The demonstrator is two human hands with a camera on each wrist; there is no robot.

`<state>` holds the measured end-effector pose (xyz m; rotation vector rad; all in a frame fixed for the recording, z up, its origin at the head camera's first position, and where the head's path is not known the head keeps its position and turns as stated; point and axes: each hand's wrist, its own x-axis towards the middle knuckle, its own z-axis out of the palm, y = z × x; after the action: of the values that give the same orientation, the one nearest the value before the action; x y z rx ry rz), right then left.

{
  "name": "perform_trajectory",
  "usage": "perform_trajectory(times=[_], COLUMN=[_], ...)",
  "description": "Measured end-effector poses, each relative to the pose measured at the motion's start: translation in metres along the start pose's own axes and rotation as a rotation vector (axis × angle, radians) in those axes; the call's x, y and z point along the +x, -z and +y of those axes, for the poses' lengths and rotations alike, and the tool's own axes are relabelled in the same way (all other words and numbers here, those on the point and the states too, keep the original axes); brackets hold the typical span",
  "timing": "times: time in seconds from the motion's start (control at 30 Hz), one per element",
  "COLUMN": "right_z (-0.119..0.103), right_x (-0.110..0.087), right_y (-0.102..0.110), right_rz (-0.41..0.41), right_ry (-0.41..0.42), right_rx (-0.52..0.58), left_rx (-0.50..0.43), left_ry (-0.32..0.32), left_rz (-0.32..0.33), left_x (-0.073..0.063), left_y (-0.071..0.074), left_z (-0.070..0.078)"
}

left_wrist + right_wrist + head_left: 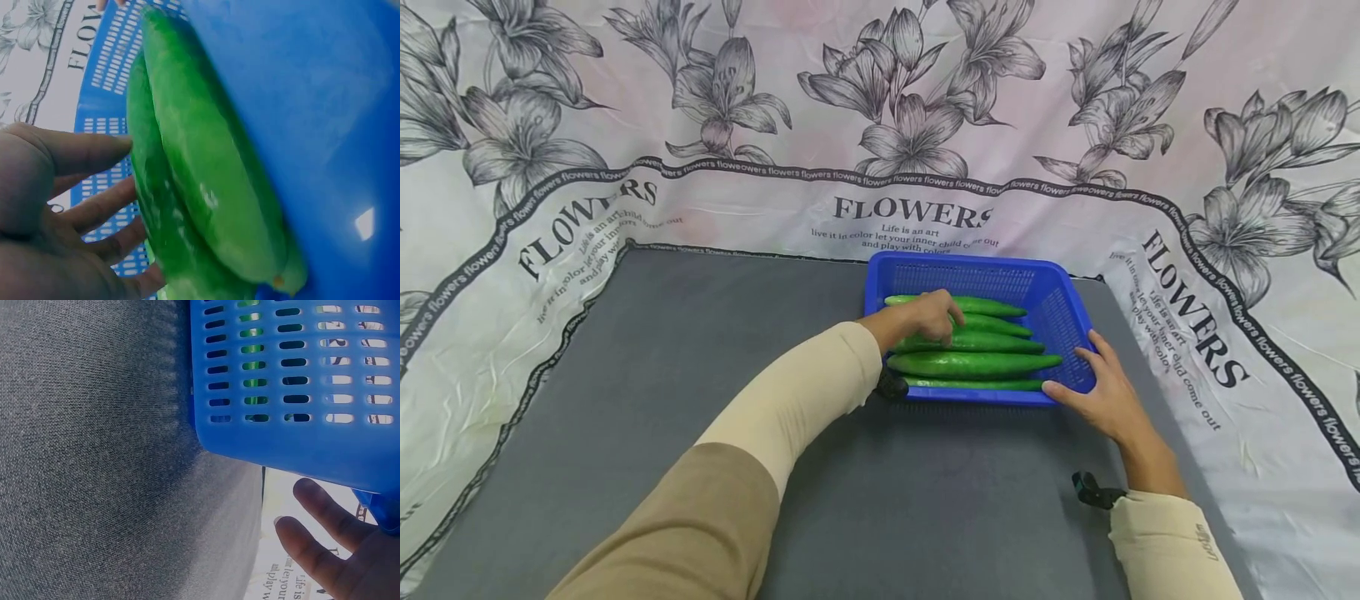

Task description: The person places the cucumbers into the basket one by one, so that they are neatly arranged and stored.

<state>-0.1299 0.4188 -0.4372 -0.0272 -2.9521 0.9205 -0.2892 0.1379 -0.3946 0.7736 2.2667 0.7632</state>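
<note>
A blue plastic basket (973, 265) with slotted walls holds several long green cucumbers (973, 364). My left hand (934, 317) is inside it, above the middle cucumbers. In the left wrist view, the thumb (106, 150) and fairly straight, spread fingers (103, 209) lie along one side of a cucumber (156, 187). A second cucumber (212, 169) lies against it. My right hand (1105, 387) rests at the basket's front right corner, its thumb on the front rim. The right wrist view shows two extended fingers (312, 550) outside the slotted wall; the thumb is hidden there.
The basket stands at the back right of a grey tabletop (700, 333). A white cloth (737, 200) printed with flowers and lettering hangs behind and along both sides. A small black camera (1093, 492) is strapped at the right wrist.
</note>
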Motion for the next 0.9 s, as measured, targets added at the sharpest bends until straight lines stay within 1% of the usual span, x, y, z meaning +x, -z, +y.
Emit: perform_trajectory(times=[0.1,0.33,0.47,0.73,0.9], right_z=[0.001,0.006,0.009,0.011,0.012], right_x=[0.0,-0.002,-0.001,0.002,0.005], right_y=[0.001,0.006,0.008,0.014,0.015], right_rz=[0.004,0.02,0.012,-0.001,-0.011], right_ry=[0.009,0.016,0.012,0.008,0.019], right_rx=[0.01,0.013,-0.002,-0.032,-0.049], left_rx=[-0.037,-0.046,-0.085,-0.149,-0.147], left_ry=[-0.007,-0.057,-0.077,-0.111,-0.107], left_rz=[0.016,0.049,0.068,0.104,0.147], left_x=[-0.002,-0.007,-0.012,-0.029,-0.039], left_y=[0.003,0.008,0.01,0.018,0.025], left_z=[0.001,0.003,0.003,0.0,-0.003])
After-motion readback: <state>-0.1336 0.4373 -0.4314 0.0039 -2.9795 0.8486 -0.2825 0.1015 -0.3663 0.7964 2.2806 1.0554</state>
